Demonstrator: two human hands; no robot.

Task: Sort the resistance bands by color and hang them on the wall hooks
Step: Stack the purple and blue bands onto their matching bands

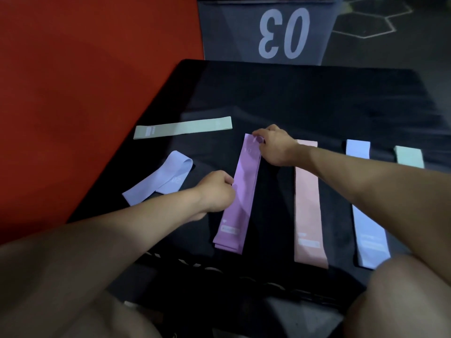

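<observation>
My right forearm covers the near end of the mint band (pixel 409 156) and part of the pale blue band (pixel 366 215). The labels printed on the purple band (pixel 238 203) and pink band (pixel 308 203) are too blurred to read. My left hand (pixel 216 192) hides its own fingertips.

Both forearms are bare all the way up, no sleeves showing anywhere; left hand (pixel 216 191) and right hand (pixel 274 146) have no gloves, rings or watch that I can make out; wrists are plain too; knees at the bottom edge look bare as well
</observation>
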